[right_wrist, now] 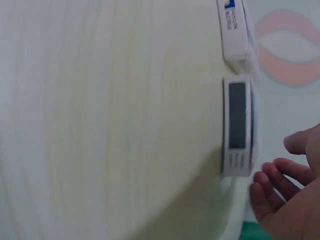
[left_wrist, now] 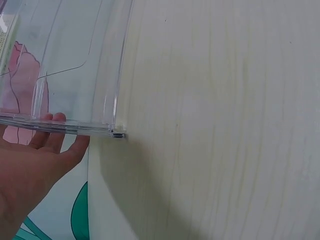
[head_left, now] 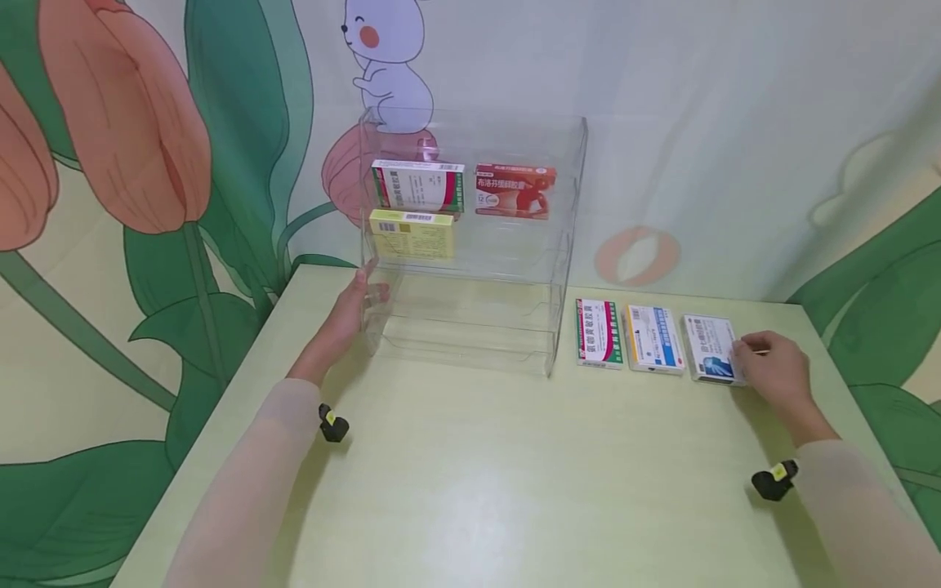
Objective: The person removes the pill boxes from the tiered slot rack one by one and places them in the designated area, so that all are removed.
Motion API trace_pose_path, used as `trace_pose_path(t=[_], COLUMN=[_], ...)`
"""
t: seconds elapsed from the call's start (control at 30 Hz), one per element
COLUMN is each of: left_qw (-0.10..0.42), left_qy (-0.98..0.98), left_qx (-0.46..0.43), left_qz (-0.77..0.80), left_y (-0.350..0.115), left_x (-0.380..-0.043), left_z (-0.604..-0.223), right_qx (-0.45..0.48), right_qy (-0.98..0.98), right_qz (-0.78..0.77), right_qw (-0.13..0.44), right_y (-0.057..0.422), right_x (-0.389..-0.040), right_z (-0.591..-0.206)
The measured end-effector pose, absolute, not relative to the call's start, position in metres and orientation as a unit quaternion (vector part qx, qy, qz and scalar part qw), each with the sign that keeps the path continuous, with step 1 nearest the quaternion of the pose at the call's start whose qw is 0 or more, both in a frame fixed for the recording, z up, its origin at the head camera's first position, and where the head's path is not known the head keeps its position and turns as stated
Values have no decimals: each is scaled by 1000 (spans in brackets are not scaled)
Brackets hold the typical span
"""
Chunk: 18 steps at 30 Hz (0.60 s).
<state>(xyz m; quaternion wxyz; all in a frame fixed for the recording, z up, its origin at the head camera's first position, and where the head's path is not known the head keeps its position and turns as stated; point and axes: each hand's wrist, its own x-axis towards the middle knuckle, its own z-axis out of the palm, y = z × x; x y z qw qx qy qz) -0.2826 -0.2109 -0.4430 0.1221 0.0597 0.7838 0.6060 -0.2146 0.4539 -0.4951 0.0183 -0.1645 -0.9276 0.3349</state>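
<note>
Resting L hand (head_left: 342,317), unclenched, vs. rack (head_left: 474,327) on its R & R hand (head_left: 781,369), loosely spread, nr box (head_left: 710,343) on its L.

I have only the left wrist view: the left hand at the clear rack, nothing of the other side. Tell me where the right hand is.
Observer: The right hand is at the right edge of the white medicine box with a blue picture.
Operator: Report what lies immediately left of that box.
Observer: A yellow-edged white and blue medicine box, lying flat with a narrow gap between the two.
Operator: Now tell me what is in the upper right of the clear rack.
Observer: A red ibuprofen capsule box, with its printed front facing the head camera.
</note>
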Motion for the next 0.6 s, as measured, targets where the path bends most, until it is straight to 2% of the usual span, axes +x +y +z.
trace_pose_path(t=[0.27,0.43,0.6], left_qw=[128,132,131], left_qy=[788,791,794], left_qx=[57,58,59], left_qz=[599,595,591], left_y=[-211,-209,-208], left_x=[-278,-278,-278], left_z=[-436,-435,-436], right_qx=[-40,67,173], right_qy=[-941,-928,-910], right_qz=[304,307,302], right_qw=[143,198,224], right_y=[394,339,279], right_x=[-226,-232,-241], right_z=[-439,-397,-361])
